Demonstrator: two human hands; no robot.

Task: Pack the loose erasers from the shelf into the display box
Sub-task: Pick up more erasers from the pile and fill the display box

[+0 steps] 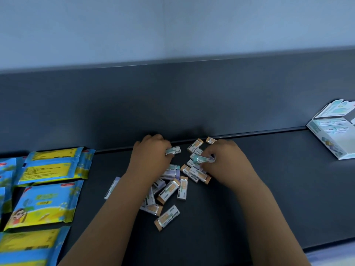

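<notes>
From the head camera: on the dark shelf (269,189), bare room runs right from the heap to the one display box (334,139), which stands open at the far right against the back panel (172,104). At least five blue-and-yellow packets (48,169) crowd the left. Some twenty loose erasers (169,191) lie heaped at centre, a few hidden under my wrists. My left hand (151,156) curls round one eraser (173,150). My right hand (226,162) pinches a second eraser (202,159) just above the heap.
</notes>
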